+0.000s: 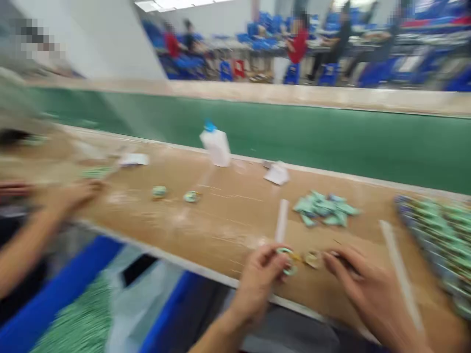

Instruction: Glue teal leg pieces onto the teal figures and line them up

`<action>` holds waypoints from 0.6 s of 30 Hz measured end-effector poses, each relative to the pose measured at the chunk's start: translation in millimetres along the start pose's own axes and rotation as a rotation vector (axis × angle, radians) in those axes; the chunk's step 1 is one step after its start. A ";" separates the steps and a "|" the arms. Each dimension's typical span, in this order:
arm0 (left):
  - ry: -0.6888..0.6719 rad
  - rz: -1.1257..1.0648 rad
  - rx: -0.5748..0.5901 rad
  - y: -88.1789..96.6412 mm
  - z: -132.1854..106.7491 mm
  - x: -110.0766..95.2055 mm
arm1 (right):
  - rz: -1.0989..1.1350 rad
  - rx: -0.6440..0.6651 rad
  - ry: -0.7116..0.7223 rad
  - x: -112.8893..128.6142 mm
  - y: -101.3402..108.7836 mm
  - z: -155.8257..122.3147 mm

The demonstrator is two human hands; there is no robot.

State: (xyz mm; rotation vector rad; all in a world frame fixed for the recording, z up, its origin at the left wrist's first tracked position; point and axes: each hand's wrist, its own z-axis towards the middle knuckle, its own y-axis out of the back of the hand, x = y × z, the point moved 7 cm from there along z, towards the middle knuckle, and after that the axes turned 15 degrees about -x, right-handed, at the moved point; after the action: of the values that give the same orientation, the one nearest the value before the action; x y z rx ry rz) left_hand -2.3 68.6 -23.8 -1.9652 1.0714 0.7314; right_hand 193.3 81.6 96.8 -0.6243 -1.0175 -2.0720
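Note:
My left hand [259, 277] is closed in a pinch on a mint-green ring-shaped piece [286, 261], held just above the brown table. A yellowish part [296, 256] sticks out from the ring's right side. Beside it, between my hands, is a small round beige piece [312, 260]; blur hides whether it joins the yellow part. My right hand [368, 287] has thumb and forefinger brought together to the right of that piece. A small, pale and dark thing shows at its fingertips, too blurred to name. Behind my hands lies a pile of mint-green pieces [324, 208].
A tray [406, 213] packed with green pieces stands at right. Two small green pieces [159, 191] lie left of centre. White strips [281, 220] mark the table [228, 211]. A green barrier [294, 127] runs behind. A co-worker's hand [79, 193] works at left, above a blue bin [91, 260].

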 end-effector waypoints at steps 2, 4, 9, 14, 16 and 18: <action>0.032 -0.030 0.074 -1.6 8.7 -7.8 | -0.155 0.059 -0.088 -22.5 12.9 -12.1; 0.051 -0.037 0.148 -5.0 14.3 -6.9 | -0.233 0.095 -0.163 -36.7 15.8 -20.1; 0.027 -0.017 0.183 -8.8 5.7 -4.9 | -0.193 0.155 -0.225 -36.8 11.2 -24.9; 0.031 -0.036 0.166 -8.4 8.8 -5.0 | -0.193 0.244 -0.156 -29.7 16.5 -20.8; 0.027 -0.044 0.167 -8.6 8.9 -4.5 | -0.197 0.273 -0.130 -27.9 19.0 -19.4; 0.004 -0.032 0.162 -9.5 6.1 -4.2 | -0.211 0.304 -0.112 -26.3 20.6 -18.5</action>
State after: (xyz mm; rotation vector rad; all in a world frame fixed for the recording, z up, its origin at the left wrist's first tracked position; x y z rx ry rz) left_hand 3.1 78.8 -20.6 -1.8420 1.0649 0.6041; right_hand 223.7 68.4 77.8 -0.4969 -1.4835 -2.0181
